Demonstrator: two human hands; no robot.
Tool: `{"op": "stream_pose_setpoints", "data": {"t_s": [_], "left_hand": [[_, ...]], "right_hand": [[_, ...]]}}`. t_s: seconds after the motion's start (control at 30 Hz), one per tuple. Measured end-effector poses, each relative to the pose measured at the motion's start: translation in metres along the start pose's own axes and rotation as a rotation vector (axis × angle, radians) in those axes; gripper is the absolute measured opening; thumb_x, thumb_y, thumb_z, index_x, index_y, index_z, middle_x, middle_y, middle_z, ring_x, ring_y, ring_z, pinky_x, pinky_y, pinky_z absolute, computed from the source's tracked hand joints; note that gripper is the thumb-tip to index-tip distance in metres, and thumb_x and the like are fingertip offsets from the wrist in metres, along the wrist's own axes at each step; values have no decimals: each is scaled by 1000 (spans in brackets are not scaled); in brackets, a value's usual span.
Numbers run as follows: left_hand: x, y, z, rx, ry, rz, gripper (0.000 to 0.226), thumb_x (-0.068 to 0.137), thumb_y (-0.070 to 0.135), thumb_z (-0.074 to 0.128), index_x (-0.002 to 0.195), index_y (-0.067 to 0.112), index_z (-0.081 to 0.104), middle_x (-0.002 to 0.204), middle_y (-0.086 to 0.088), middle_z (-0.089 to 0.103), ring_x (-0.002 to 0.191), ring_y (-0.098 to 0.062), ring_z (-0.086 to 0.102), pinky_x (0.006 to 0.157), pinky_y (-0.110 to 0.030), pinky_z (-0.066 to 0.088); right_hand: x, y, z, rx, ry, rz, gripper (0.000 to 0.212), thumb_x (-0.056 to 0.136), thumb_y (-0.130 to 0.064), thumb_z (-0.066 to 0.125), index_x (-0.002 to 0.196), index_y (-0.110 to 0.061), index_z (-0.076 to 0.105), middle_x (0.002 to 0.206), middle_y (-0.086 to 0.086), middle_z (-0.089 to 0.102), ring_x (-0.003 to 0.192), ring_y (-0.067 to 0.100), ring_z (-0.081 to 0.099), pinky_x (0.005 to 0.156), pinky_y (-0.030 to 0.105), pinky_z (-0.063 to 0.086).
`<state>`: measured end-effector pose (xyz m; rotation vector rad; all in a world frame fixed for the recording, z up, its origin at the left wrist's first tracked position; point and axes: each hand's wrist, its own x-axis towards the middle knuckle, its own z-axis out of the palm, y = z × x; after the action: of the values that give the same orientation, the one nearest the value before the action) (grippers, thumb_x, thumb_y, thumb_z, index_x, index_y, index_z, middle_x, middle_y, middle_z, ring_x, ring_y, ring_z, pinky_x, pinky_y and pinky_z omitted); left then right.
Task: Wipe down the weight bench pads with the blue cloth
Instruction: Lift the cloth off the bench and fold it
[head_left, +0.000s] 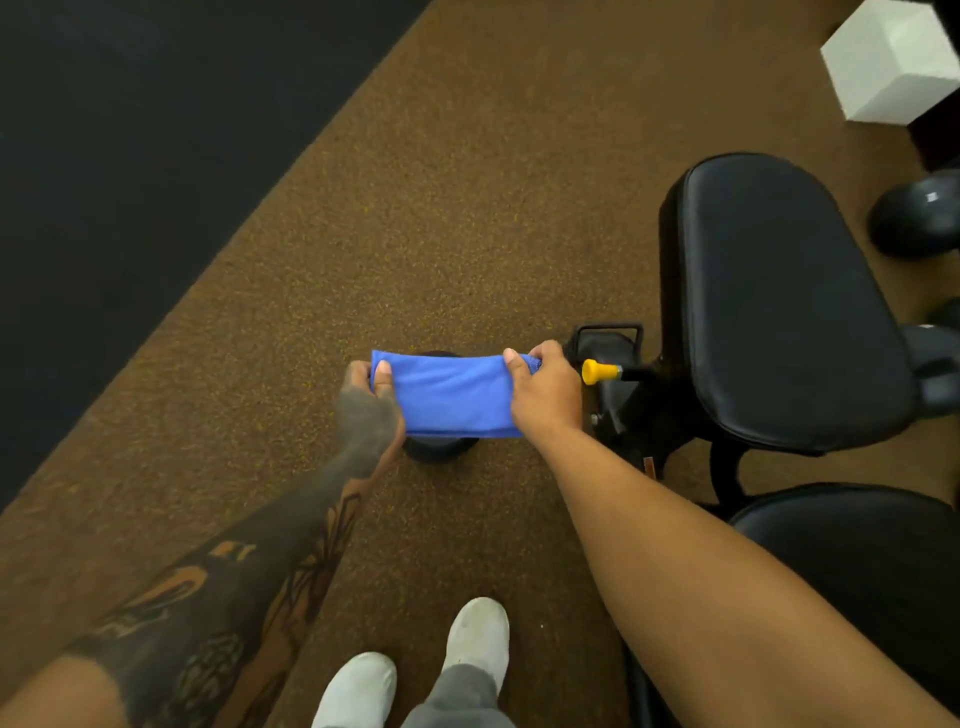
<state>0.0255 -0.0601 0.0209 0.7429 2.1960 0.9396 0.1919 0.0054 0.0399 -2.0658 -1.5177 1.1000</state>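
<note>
**Left of the bench (779, 301), cloth (452, 397) being held clear**

The left hand (369, 410) and right hand (545, 389) are pinching the folded cloth's ends, stretching it taut, its long axis pointing at the bench. The right hand is sitting nearer the bench, so the wipe is likely starting rightward.

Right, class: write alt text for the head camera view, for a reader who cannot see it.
Seen from above, a person's left hand and right hand hold a folded blue cloth stretched between them above a brown speckled floor. A black padded weight bench with a yellow knob stands to the right, untouched.
</note>
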Motion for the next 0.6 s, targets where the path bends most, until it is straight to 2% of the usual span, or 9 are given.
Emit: {"op": "stream_pose_setpoints", "data": {"t_s": [0.17, 0.3, 0.47, 0.6], "left_hand": [[16, -37, 16, 56, 20, -38, 27, 103, 24, 42, 104, -1, 54, 91, -13, 54, 84, -24, 47, 70, -31, 27], [26, -50, 23, 75, 26, -70, 28, 103, 26, 41, 104, 2, 53, 94, -16, 58, 90, -32, 54, 73, -34, 30], [36, -58, 27, 114, 3, -107, 26, 104, 29, 38, 105, 6, 52, 92, -10, 53, 85, -25, 47, 75, -34, 30], [48, -67, 28, 191, -79, -140, 33, 102, 32, 43, 115, 4, 54, 105, -16, 62, 92, -30, 54, 77, -34, 33]], "right_hand": [[16, 23, 35, -70, -45, -2, 27, 98, -37, 55, 99, -10, 52, 91, 8, 57, 84, 27, 52, 68, 31, 35], [25, 32, 52, -99, -50, 3, 28, 99, -39, 52, 103, -11, 52, 94, 5, 55, 85, 23, 51, 70, 31, 35], [31, 32, 65, -110, -55, -13, 28, 100, -38, 51, 105, -11, 50, 96, 4, 54, 86, 22, 50, 70, 30, 33], [37, 33, 71, -176, -72, 19, 30, 101, -39, 48, 109, -11, 50, 105, 9, 57, 89, 22, 49, 72, 31, 34]]}}
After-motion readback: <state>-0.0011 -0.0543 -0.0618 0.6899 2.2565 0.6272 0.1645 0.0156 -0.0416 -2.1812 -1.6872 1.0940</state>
